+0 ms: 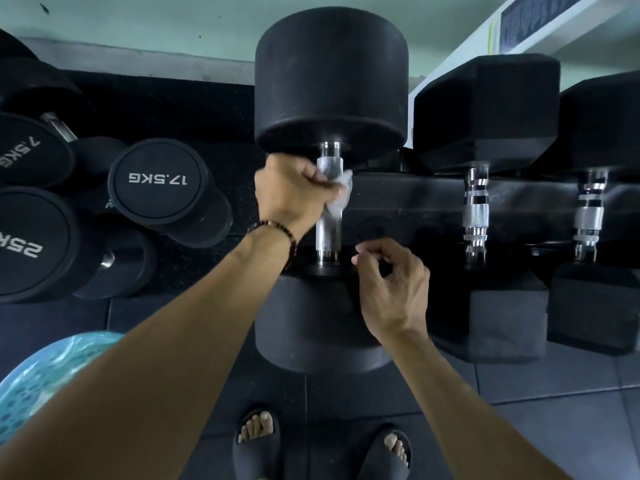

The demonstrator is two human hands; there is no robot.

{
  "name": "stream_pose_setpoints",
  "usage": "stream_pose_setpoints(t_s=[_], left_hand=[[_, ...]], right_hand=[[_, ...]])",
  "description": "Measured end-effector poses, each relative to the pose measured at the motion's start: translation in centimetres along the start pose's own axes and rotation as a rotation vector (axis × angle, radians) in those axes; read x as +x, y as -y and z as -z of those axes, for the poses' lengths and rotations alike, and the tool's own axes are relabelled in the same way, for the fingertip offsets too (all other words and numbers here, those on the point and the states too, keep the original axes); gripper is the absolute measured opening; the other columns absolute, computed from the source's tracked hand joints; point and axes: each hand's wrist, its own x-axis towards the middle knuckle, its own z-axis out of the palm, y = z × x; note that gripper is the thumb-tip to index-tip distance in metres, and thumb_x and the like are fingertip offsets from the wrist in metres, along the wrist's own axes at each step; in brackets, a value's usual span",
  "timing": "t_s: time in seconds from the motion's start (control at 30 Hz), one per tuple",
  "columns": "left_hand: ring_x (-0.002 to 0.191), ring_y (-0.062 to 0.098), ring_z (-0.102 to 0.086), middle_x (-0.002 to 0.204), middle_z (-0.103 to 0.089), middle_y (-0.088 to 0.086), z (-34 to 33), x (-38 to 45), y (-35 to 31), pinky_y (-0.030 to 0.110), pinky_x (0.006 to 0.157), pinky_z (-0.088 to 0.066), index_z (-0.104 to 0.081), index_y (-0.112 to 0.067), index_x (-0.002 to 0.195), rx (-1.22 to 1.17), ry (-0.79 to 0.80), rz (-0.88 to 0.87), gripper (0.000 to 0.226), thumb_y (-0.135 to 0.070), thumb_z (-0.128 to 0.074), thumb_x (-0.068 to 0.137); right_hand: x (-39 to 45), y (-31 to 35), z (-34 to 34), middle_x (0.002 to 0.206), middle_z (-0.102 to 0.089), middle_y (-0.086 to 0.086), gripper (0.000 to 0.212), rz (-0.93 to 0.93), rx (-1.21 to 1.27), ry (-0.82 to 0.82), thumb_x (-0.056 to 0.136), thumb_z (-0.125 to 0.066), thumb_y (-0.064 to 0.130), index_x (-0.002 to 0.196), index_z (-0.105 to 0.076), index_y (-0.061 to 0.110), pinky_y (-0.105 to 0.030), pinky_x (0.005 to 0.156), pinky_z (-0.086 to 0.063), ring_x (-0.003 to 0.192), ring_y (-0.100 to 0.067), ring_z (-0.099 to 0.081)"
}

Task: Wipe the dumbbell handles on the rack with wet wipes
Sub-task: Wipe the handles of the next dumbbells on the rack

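Observation:
A large round-headed black dumbbell [330, 81] lies on the black rack [408, 199] in front of me, its knurled chrome handle [328, 233] running toward me. My left hand [294, 192] grips the upper half of that handle with a white wet wipe [341, 199] wrapped round it. My right hand [393, 285] hovers just right of the handle's near end, above the near head, with fingers loosely curled and nothing visible in it.
Two hex dumbbells with chrome handles [476, 213] [588, 216] lie on the rack to the right. Round dumbbells marked 17.5KG [159, 181], 25KG and 7.5KG lie on the floor mat at left. My sandalled feet [258, 441] stand on dark tiles below.

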Motion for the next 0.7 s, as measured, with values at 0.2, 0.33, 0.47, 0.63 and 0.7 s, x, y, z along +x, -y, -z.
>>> stream_pose_setpoints(t_s=[0.2,0.33,0.47,0.63,0.7], left_hand=[[0.080,0.008,-0.067,0.077,-0.066,-0.007,-0.1,-0.7,2.4,0.008,0.053,-0.043,-0.069,-0.021,0.065,0.376,0.237,0.018,0.019,-0.020,-0.086,0.075],[0.071,0.006,-0.065,0.073,-0.065,-0.008,0.5,-1.6,2.4,0.009,0.043,-0.040,-0.070,-0.020,0.066,0.371,0.215,-0.017,0.027,-0.034,-0.093,0.064],[0.065,0.002,-0.064,0.068,-0.067,-0.009,0.4,-2.2,2.3,0.015,0.056,-0.051,-0.066,-0.020,0.059,0.232,0.128,-0.077,0.038,-0.047,-0.092,0.059],[0.075,0.002,-0.061,0.083,-0.069,-0.007,1.0,-1.4,3.6,0.010,0.052,-0.040,-0.072,-0.025,0.069,0.331,0.284,0.057,0.023,-0.033,-0.092,0.065],[0.076,0.005,-0.067,0.078,-0.071,-0.007,1.3,-1.0,3.4,0.012,0.058,-0.048,-0.072,-0.023,0.067,0.144,0.231,0.110,0.022,-0.029,-0.093,0.062]], right_hand=[[0.0,-0.1,0.0,0.075,-0.067,0.011,0.016,-0.017,0.014,0.003,0.077,-0.053,0.030,0.077,-0.069,0.030,-0.021,0.066,-0.044,0.079,-0.012,-0.062],[-0.1,0.3,0.2,0.078,-0.063,0.018,0.020,-0.026,-0.007,0.007,0.076,-0.050,0.031,0.083,-0.069,0.027,-0.003,0.070,-0.038,0.088,-0.004,-0.057],[-0.1,0.2,0.1,0.082,-0.067,0.013,0.026,-0.036,-0.015,0.007,0.076,-0.049,0.033,0.088,-0.071,0.024,-0.005,0.071,-0.038,0.092,-0.007,-0.059],[-0.1,0.3,0.2,0.082,-0.068,0.013,0.023,-0.038,-0.002,0.007,0.076,-0.049,0.034,0.084,-0.070,0.026,-0.028,0.077,-0.051,0.091,-0.012,-0.063],[-0.1,0.4,0.2,0.079,-0.068,0.013,0.025,-0.043,0.006,0.000,0.076,-0.050,0.033,0.084,-0.071,0.023,-0.029,0.077,-0.051,0.091,-0.013,-0.063]])
